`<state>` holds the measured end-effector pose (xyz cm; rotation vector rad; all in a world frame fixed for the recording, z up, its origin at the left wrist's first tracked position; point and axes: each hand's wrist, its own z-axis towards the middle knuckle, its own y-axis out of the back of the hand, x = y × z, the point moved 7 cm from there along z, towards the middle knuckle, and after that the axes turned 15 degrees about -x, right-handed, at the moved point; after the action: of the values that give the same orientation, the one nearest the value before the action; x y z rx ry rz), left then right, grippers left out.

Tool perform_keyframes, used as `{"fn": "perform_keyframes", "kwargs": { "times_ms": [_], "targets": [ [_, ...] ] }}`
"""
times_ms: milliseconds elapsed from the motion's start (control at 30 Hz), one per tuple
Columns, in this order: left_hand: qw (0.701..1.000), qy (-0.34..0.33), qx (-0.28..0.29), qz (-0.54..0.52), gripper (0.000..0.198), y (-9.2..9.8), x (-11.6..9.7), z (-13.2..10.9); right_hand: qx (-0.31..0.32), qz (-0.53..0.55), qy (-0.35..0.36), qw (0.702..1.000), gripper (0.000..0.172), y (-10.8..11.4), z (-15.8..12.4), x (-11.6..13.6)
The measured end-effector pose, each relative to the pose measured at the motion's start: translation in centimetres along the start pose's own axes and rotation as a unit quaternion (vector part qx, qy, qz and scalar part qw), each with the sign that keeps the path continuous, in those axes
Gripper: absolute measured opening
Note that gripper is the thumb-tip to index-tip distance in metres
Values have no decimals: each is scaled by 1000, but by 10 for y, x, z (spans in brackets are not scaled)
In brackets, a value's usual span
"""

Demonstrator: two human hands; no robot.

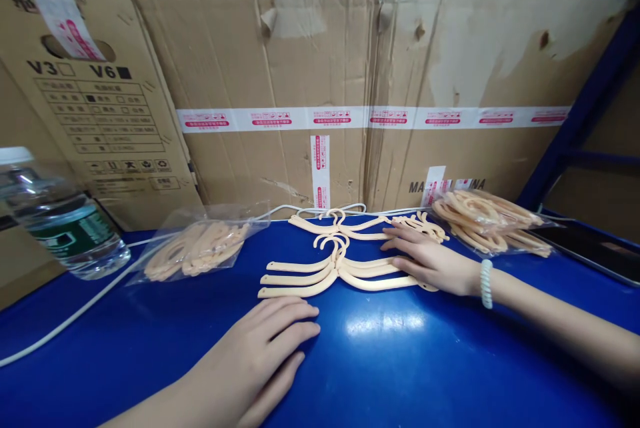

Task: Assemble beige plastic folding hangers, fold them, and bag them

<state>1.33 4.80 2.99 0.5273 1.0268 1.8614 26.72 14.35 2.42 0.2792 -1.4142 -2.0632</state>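
Observation:
Several beige plastic hangers (300,279) lie overlapped on the blue table (370,375), their arms spread and hooks pointing away from me. My right hand (435,261) rests over their right arms with its fingers stretched out, touching the nearest ones. Just behind them another spread hanger (363,231) lies flat. Beyond my right fingers sit some folded beige hanger pieces (431,225), partly covered by the hand. My left hand (270,341) lies palm down in front of the left arms, fingers extended and nothing held; its fingertips are close to the front hanger.
Clear plastic bags of folded hangers lie at left (195,251) and right (483,211). A water bottle (75,235) stands far left, near a white cable (65,321). A dark phone (595,248) is at right. Cardboard boxes (280,61) wall off the back; a blue metal post (580,95) leans right.

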Motion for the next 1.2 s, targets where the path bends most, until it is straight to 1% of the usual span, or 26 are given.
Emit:
{"fn": "perform_keyframes", "kwargs": {
  "times_ms": [167, 267, 467, 633, 767, 867, 967, 1067, 1133, 1200],
  "targets": [
    [1000, 2, -6, -3, 37, 2, -1, 1, 6, 23, -29, 999, 52, 0, 3, 0],
    [1000, -3, 0, -1, 38, 2, 0, 1, 2, 48, -28, 998, 53, 1, 4, 2],
    [1000, 6, 1, -4, 38, 2, -1, 0, -1, 72, -10, 997, 44, 3, 5, 8],
    [999, 23, -28, -17, 39, 3, 0, 0, -60, 74, 7, 995, 37, 7, 5, 4],
    [1000, 11, -26, -13, 38, 2, -2, 0, -142, 49, 8, 989, 35, 20, 0, -3],
    [998, 8, -57, -2, 39, 5, -3, 0, -195, 38, 26, 980, 35, 37, -8, -2],
    [994, 20, -104, 18, 44, 11, -1, -1, -225, 26, 54, 972, 40, 55, -17, 8],
    [983, 78, -156, 61, 49, 20, 9, -1, -222, 16, 79, 972, 45, 65, -25, 25],
    [971, 119, -189, 83, 52, 25, 18, -2, -216, 15, 103, 971, 48, 66, -30, 40],
    [961, 152, -214, 89, 54, 28, 26, -3, -207, 19, 132, 969, 52, 63, -34, 55]
  ]
}}
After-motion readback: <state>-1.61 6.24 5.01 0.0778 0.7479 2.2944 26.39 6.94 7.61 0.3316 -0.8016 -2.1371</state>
